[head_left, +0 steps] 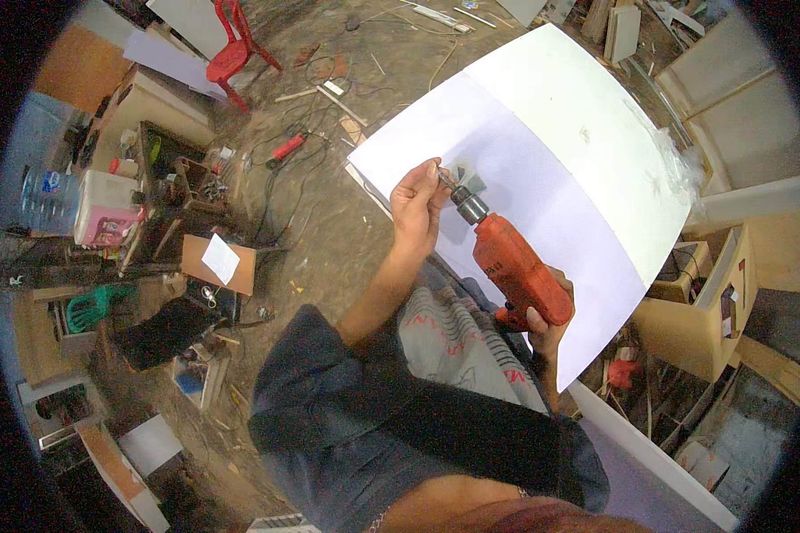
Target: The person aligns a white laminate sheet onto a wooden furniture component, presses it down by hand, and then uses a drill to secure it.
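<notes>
An orange-red power drill (513,262) points up and to the left over a large white panel (596,115). My right hand (549,324) is wrapped round the drill's rear and handle. At the front, a thin metal bit (444,177) sticks out of the black and silver chuck (468,204). My left hand (415,202) pinches the bit near its tip, thumb and fingers pressed together; whether a small screw is also there, I cannot make out. Just beyond the chuck, a small dark grey-green piece (473,181) lies on the panel.
A red plastic chair (231,55) stands at the far left. On the floor, a red-handled power tool (286,149) lies among cables and wood strips. Cluttered shelves and a pink-and-white box (108,213) line the left. A cream-coloured cabinet box (689,329) stands to the right.
</notes>
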Motion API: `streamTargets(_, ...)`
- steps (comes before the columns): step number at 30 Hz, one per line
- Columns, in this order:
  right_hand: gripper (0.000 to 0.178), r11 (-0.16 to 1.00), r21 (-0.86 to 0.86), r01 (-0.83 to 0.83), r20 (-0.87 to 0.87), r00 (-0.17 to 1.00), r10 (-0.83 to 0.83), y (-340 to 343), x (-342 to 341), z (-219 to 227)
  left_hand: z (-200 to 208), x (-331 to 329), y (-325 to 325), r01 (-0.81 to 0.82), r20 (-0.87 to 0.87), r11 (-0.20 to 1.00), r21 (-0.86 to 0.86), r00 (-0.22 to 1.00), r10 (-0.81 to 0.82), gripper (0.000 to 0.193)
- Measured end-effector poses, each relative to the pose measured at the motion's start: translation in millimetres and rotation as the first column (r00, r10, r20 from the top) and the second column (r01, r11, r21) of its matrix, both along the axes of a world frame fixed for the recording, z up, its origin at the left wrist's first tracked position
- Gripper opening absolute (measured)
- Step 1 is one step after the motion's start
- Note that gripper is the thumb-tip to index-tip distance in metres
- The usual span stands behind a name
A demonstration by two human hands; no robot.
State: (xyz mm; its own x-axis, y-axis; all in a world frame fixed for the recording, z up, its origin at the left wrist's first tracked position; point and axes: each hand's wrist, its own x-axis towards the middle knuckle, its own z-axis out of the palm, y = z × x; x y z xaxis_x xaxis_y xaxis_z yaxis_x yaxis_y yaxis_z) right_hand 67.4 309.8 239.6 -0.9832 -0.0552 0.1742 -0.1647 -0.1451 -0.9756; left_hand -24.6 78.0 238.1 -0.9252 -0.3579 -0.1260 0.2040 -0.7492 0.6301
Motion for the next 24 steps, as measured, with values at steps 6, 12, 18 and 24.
streamTargets(6,0.062,0.999,0.019,0.034,-0.076,0.997,-0.032,2,9,-9,3,15,-11,-0.029,-0.030,0.903,-0.430,0.999,0.018,0.029)
streamTargets(12,0.055,0.993,-0.103,0.058,0.143,0.989,-0.043,-34,6,3,1,-14,-25,0.120,0.028,0.956,-0.266,0.993,-0.117,0.030)
streamTargets(18,0.052,0.995,0.045,0.094,0.285,0.953,-0.103,-23,6,-57,-35,-20,3,0.219,0.101,0.976,-0.018,0.971,-0.216,0.026)
streamTargets(24,0.049,0.980,0.173,0.096,0.331,0.932,-0.150,2,26,-123,-72,-23,49,0.150,0.219,0.970,0.193,0.957,-0.191,0.024)
